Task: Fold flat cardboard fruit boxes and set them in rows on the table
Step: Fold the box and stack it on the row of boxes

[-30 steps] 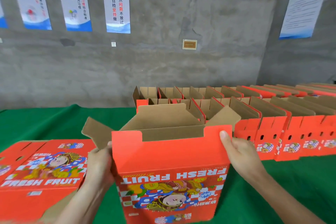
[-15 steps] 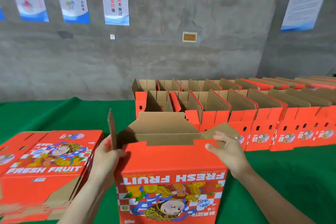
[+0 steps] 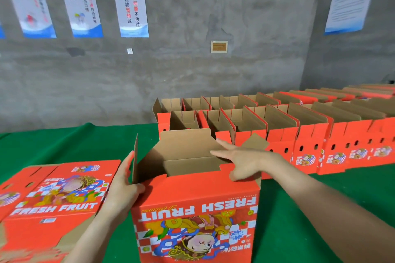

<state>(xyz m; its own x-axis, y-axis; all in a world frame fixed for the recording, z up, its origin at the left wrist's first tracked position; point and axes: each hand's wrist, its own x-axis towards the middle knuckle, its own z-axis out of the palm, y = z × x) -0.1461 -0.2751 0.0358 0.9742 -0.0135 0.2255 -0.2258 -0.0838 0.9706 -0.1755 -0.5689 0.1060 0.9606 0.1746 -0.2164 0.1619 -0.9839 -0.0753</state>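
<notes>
A red fruit box (image 3: 194, 215) printed FRESH FRUIT upside down stands opened in front of me on the green table (image 3: 70, 145). Its brown flaps stick up. My left hand (image 3: 124, 186) lies flat against the box's left side, fingers straight along the upright left flap, thumb on the front panel. My right hand (image 3: 239, 160) reaches over the box's right top edge, fingers spread and straight over the opening, pushing the right flap inward. Two rows of folded boxes (image 3: 277, 130) stand behind, running off to the right.
A stack of flat red boxes (image 3: 55, 194) lies at my left. The bare concrete wall (image 3: 192, 60) behind the table carries several posters. Green cloth shows at the back left and front right of the table.
The box came lower and nearer. Its left flap swung upright. My right hand let go of the right top corner and now reaches over the opening with straight fingers.
</notes>
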